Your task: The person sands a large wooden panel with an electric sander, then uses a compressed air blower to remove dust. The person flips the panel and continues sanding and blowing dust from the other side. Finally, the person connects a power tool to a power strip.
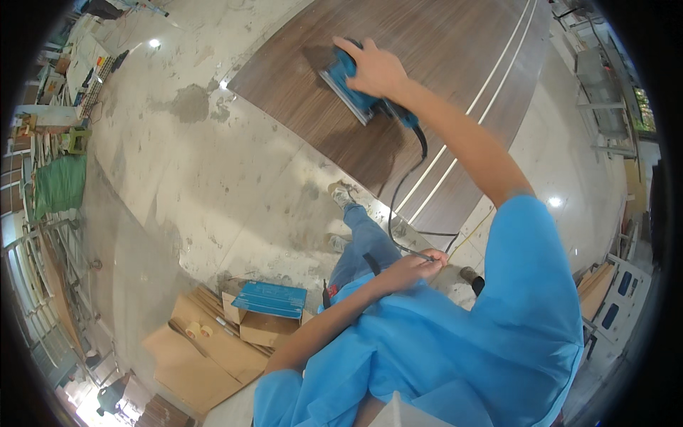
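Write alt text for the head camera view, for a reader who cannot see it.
A person's right hand presses a blue electric sander onto a dark brown wood-grain panel, while the left hand holds the sander's black power cord. An open cardboard box sits on the dusty floor.

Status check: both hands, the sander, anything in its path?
Right hand gripping blue electric sander flat on dark wood-grain panel. Left hand holding the sander's black power cord clear. Nothing visible in its path.
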`<action>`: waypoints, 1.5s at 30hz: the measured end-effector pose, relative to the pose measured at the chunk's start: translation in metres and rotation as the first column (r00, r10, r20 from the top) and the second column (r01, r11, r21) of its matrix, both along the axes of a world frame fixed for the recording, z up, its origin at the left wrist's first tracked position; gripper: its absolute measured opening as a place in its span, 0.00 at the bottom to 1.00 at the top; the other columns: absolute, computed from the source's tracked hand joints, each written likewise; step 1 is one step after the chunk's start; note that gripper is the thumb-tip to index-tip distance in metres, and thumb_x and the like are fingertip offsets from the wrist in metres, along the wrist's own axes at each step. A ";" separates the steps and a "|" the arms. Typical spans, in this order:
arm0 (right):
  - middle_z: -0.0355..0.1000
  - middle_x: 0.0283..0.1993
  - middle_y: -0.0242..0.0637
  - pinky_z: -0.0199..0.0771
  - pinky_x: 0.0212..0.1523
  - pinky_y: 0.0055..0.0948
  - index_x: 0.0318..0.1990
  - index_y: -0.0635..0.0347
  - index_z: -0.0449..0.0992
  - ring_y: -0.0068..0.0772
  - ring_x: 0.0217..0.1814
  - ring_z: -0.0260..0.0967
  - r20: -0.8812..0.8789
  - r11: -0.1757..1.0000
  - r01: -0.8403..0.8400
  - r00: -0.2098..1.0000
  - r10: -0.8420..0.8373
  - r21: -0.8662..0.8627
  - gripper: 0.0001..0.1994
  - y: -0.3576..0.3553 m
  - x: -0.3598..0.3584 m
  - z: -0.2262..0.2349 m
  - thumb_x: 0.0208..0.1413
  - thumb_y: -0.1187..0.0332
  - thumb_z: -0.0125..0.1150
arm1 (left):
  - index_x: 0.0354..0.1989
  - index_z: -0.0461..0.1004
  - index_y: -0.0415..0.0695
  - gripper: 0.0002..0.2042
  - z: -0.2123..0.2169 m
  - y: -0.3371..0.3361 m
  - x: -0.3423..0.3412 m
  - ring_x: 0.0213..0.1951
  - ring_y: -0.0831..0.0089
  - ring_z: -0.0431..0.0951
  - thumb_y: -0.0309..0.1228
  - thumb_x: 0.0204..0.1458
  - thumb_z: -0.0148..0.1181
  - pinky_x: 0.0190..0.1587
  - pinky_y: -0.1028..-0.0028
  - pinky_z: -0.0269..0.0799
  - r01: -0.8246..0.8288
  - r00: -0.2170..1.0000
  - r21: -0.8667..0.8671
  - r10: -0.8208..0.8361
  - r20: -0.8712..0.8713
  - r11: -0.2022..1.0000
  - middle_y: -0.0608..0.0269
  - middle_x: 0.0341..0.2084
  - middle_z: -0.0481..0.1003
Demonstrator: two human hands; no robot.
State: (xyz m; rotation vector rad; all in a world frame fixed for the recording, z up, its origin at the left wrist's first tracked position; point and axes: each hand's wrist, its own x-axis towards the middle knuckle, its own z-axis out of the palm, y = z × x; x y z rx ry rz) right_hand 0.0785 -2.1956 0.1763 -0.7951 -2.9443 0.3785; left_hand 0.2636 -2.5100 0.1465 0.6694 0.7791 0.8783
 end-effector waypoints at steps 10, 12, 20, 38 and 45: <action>0.68 0.57 0.59 0.81 0.51 0.52 0.77 0.35 0.54 0.64 0.50 0.78 0.101 0.916 0.400 0.913 -0.395 -0.039 0.46 -0.034 0.201 0.018 0.49 0.58 0.70 | 0.61 0.72 0.33 0.25 -0.011 -0.022 0.064 0.63 0.64 0.73 0.45 0.70 0.52 0.59 0.68 0.70 0.294 0.944 0.265 -0.235 -0.231 0.918 0.54 0.73 0.58; 0.68 0.57 0.61 0.81 0.51 0.52 0.77 0.39 0.54 0.65 0.50 0.78 0.114 0.852 0.523 0.849 -0.516 -0.030 0.47 -0.037 0.226 0.015 0.48 0.57 0.70 | 0.63 0.69 0.31 0.28 -0.015 -0.029 0.077 0.64 0.62 0.73 0.47 0.69 0.54 0.60 0.69 0.70 0.342 0.924 0.208 -0.288 -0.250 0.916 0.52 0.74 0.56; 0.68 0.58 0.63 0.79 0.54 0.55 0.73 0.51 0.54 0.70 0.54 0.76 -0.014 0.770 0.622 0.777 -0.630 -0.141 0.46 -0.024 0.232 0.006 0.46 0.55 0.70 | 0.75 0.54 0.33 0.39 -0.027 -0.041 0.100 0.67 0.56 0.71 0.50 0.66 0.56 0.66 0.66 0.68 0.284 0.851 0.099 -0.204 -0.483 0.954 0.50 0.78 0.50; 0.65 0.59 0.67 0.80 0.53 0.52 0.75 0.64 0.51 0.70 0.56 0.72 -0.062 0.927 0.265 0.955 -0.291 -0.266 0.49 0.066 0.274 0.012 0.49 0.60 0.73 | 0.68 0.63 0.31 0.29 0.004 0.165 0.068 0.59 0.65 0.73 0.36 0.65 0.64 0.64 0.67 0.66 -0.736 0.479 0.145 0.661 -0.577 0.661 0.46 0.58 0.71; 0.64 0.57 0.63 0.82 0.46 0.51 0.76 0.55 0.52 0.67 0.51 0.73 -0.089 0.890 0.385 0.905 -0.416 -0.246 0.47 0.136 0.341 -0.002 0.52 0.59 0.73 | 0.68 0.63 0.31 0.29 0.009 0.301 0.128 0.58 0.62 0.76 0.33 0.63 0.63 0.60 0.68 0.70 -0.617 0.719 -0.035 0.546 -0.429 0.786 0.49 0.56 0.74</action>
